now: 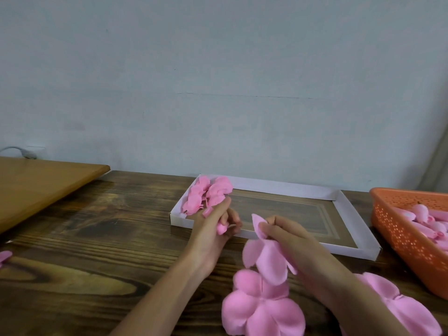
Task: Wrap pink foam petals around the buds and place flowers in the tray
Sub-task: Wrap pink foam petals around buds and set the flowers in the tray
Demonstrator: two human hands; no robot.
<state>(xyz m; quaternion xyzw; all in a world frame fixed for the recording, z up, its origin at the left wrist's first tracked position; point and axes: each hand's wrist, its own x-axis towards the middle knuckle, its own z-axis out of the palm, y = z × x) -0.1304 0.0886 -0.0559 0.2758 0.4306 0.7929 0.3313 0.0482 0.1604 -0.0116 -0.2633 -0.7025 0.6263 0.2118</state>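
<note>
Apparently left hand (210,235) pinches bud (221,229) over tray (278,186) edge; right hand (289,236) holds petals (269,259).

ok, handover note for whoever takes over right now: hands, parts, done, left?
Left hand: grips a pink bud in front of the tray.
Right hand: pinches a petal piece, which hangs beside the bud and is not yet wrapped around it.
Tray: a few finished flowers in its far-left corner; the rest of the tray is bare.
Orange basket, at right: holds spare buds.
Loose petal pieces lie on the table near the person.
Left: wrap this bud, place it in the tray, then repeat with the rest.
</note>
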